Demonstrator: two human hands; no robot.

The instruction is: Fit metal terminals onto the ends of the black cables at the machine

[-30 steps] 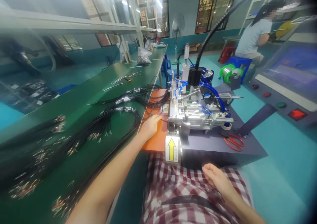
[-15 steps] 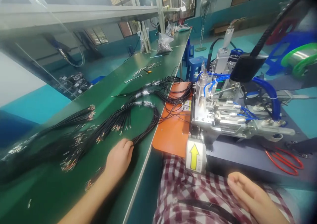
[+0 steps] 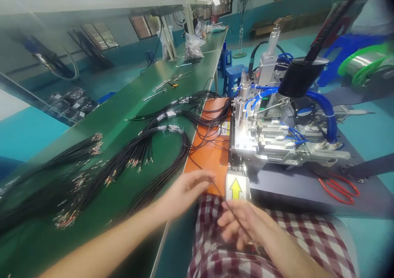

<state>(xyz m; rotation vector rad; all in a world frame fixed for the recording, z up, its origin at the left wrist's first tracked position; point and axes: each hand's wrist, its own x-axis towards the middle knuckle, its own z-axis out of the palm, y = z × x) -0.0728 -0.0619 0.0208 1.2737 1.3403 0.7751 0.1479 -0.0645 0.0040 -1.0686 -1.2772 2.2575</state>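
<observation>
Head view: the left hand [image 3: 184,191] pinches a thin black cable [image 3: 218,190] between thumb and fingertips above the orange plate [image 3: 214,158], near its front edge; it slants across the right hand [image 3: 250,221], fingers curled, grip unclear.

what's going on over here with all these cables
A person's left hand pinches a thin black cable in front of the flat orange plate. The cable slants down to the loosely curled right hand; whether that one grips it is unclear. Bundles of black cables lie on the long green table, some reaching over the plate. The silver metal machine with blue tubes stands just beyond the hands.
</observation>
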